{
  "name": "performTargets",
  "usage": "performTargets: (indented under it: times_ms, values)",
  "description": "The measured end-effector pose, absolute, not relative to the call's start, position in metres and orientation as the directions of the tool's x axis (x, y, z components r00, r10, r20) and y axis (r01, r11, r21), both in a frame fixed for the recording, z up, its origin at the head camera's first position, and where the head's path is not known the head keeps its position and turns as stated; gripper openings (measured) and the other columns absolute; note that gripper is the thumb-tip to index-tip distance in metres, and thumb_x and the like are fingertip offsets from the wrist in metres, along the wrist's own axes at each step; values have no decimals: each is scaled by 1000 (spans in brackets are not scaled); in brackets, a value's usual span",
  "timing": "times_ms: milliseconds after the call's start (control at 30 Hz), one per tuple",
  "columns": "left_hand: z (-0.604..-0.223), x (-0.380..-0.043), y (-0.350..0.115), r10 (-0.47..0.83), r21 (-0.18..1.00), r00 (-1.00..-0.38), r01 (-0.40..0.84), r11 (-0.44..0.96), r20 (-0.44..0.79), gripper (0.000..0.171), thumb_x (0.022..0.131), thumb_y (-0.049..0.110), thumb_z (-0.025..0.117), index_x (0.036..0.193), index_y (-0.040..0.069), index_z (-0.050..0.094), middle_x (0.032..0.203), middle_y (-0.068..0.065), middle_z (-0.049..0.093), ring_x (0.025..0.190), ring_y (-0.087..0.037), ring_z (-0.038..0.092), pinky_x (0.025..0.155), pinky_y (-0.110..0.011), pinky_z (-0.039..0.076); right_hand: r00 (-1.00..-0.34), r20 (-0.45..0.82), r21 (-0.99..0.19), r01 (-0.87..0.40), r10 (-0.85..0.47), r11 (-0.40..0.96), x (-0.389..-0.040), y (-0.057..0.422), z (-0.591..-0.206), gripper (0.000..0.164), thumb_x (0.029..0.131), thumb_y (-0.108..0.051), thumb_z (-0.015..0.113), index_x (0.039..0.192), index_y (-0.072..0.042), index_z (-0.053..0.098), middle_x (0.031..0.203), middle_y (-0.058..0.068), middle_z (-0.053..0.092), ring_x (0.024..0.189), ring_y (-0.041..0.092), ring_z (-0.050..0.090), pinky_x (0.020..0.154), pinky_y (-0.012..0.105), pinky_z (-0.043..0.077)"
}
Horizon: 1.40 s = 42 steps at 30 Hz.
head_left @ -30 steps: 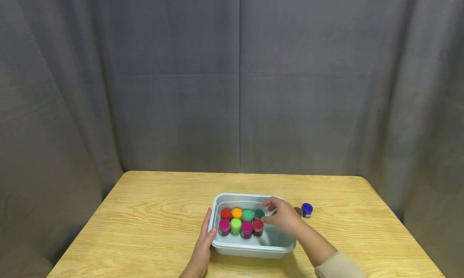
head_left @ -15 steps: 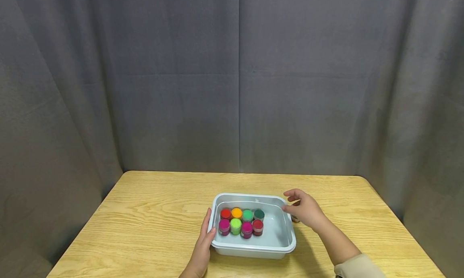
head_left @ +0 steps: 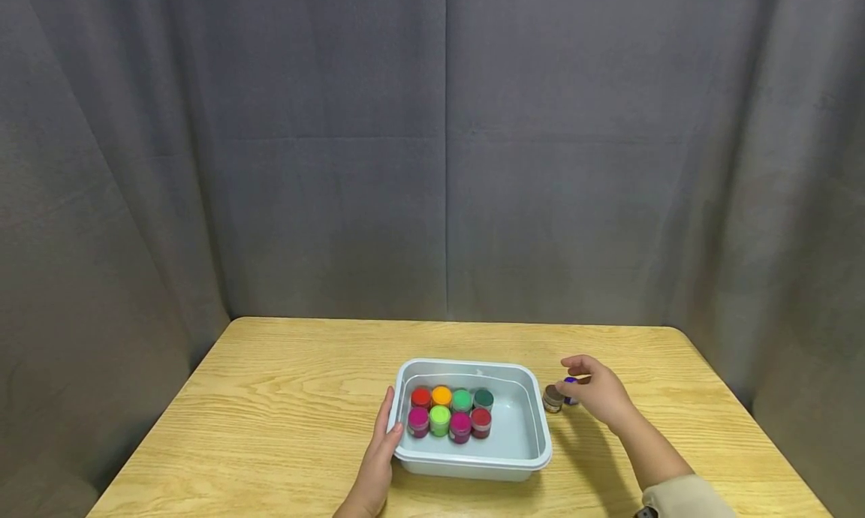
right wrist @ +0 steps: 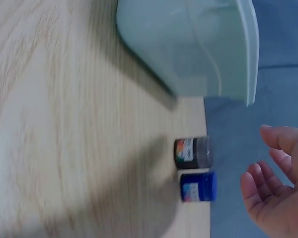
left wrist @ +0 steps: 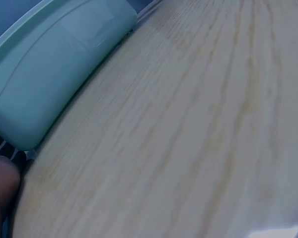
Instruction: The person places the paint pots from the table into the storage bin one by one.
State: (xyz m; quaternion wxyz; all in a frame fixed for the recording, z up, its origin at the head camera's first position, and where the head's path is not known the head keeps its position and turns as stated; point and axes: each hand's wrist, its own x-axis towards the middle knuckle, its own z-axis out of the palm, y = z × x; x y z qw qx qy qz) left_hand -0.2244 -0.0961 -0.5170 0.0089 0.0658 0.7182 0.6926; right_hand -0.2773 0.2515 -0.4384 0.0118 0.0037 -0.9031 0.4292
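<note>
In the head view, my left hand [head_left: 375, 458] rests against the left end of a pale grey-blue plastic tub [head_left: 473, 465], its fingers lying straight along the side and the thumb at the front corner. Two rows of small paint jars [head_left: 461, 426] stand inside: red, orange, greens, magentas and dark red. Outside, right of the tub, a dark brown paint jar [right wrist: 191, 152] and a blue paint jar [right wrist: 197, 187] stand side by side. My right hand [head_left: 601, 394] hovers near both with fingers spread and nothing between them; the right wrist view shows it apart from the jars.
All of this stands on a wooden table [head_left: 284, 398] with rounded back corners. Grey curtains [head_left: 338, 203] hang behind it and at both sides. Inside the tub, bare floor shows right of the jars.
My right hand has moved right, out from over the tub, past its right rim to the brown and blue jars. My left hand and the tub have stayed put.
</note>
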Motion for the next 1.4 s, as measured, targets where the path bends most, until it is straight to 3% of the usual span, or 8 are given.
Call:
performTargets:
  times_ms: [200,567,1400]
  values:
    - [-516,-224,-96,102,996,-992,80,39,76,61,104,32,33,159,18,9,166,-13,4,151,-44,-2,114,-72,-2,-1000,8,-773,8,22,634,-280,264,-448,48,91,-14,66,132,6,50,133,33,49,114,44,55,81,41,57]
    - [-518,-226,-96,101,995,-991,93,33,89,61,104,29,33,159,17,10,166,-13,5,151,-44,-1,114,-71,-1,-999,-51,-771,46,10,635,-290,280,-473,59,91,-15,66,140,7,42,141,37,41,125,54,45,99,56,49]
    - [-517,-225,-97,120,998,-991,65,26,61,62,105,32,34,159,19,8,166,-14,2,150,-45,-3,113,-72,-2,-999,-33,-745,14,-15,667,-302,282,-490,52,91,-9,65,135,11,47,132,36,52,115,50,56,92,50,54]
